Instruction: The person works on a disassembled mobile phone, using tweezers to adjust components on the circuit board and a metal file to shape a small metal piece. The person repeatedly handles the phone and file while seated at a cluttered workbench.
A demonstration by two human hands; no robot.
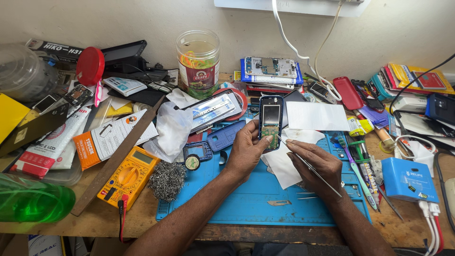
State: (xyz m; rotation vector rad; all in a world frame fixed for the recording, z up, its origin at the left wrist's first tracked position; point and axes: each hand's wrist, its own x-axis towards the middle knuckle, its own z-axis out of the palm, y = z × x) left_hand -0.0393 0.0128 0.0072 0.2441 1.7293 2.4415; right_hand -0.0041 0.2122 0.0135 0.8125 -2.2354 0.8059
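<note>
My left hand (246, 149) grips a small opened mobile phone (271, 121) with a blue frame, its screen and green circuit board exposed, held upright over the blue work mat (246, 199). My right hand (315, 163) holds thin metal tweezers (308, 166), whose tip touches the lower edge of the phone's board. White tissue paper (284, 166) lies under both hands.
A yellow multimeter (129, 176), steel wool (167, 180), a wooden ruler (116, 161) and a green bottle (33, 199) lie left. A clear jar (198, 61) stands behind. Phone parts, a red case (348, 92), screwdrivers (360, 166) and a blue box (408, 179) crowd the right.
</note>
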